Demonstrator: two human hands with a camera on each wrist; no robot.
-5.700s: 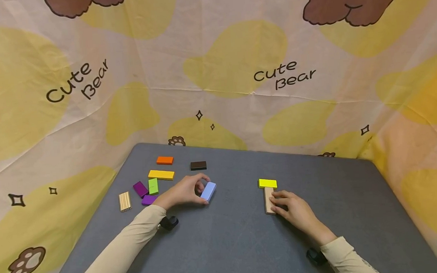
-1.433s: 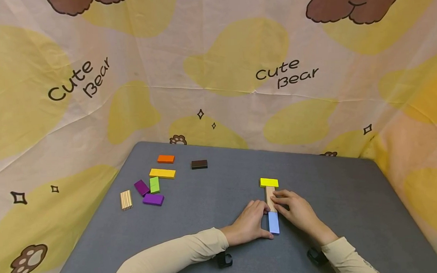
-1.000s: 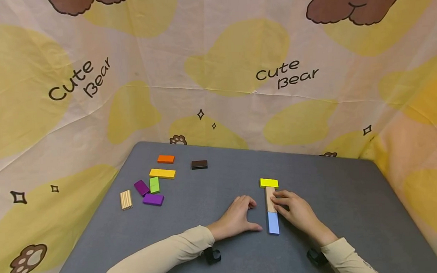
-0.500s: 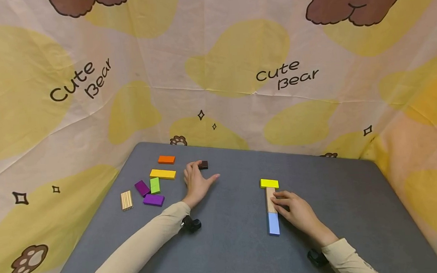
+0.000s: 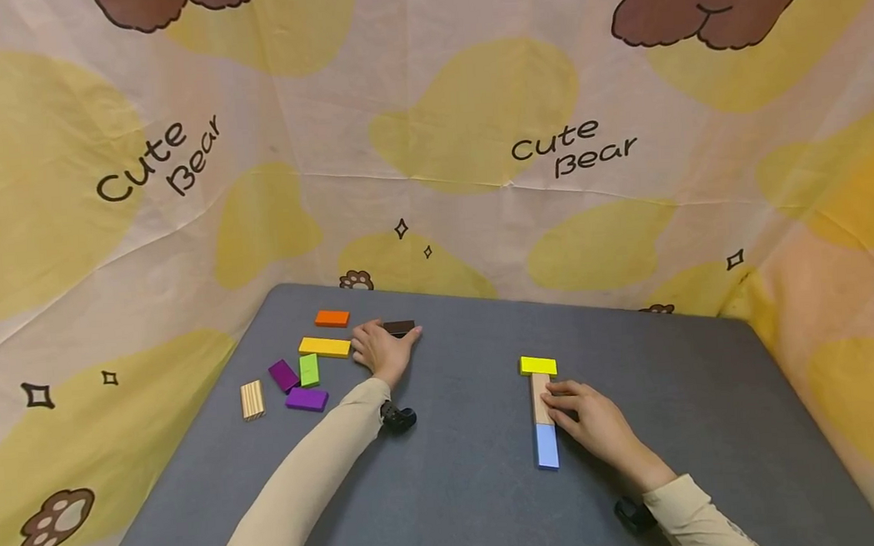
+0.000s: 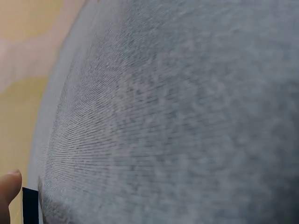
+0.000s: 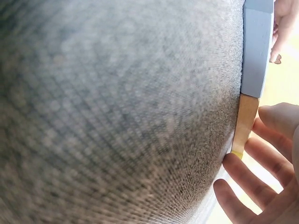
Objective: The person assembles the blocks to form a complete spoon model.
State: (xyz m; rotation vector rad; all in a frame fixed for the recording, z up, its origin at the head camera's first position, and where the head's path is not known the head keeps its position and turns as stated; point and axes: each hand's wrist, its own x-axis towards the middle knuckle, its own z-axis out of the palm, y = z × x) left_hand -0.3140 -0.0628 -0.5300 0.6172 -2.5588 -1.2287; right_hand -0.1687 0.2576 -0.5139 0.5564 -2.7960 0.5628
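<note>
At the back left, my left hand (image 5: 383, 353) has its thumb at the right end of a flat black block (image 5: 399, 327) and its fingers at the left end. In the left wrist view, the thumb (image 6: 8, 189) sits close against the block's dark end (image 6: 31, 205). My right hand (image 5: 595, 422) rests its fingertips and thumb against the right side of a plain wooden block (image 5: 541, 398). That block lies between a yellow block (image 5: 538, 365) at its far end and a light blue block (image 5: 547, 447) at its near end, forming a T shape.
Left of my left hand lie an orange block (image 5: 331, 319), a longer amber block (image 5: 325, 347), a green block (image 5: 309, 370), two purple blocks (image 5: 306, 399) and a striped wooden bundle (image 5: 252, 399). A printed cloth (image 5: 444, 139) stands around the grey table (image 5: 452, 514).
My left hand set the light blue block at the wooden block's near end, let go, and moved back left to the black block. My right hand has stayed beside the wooden block.
</note>
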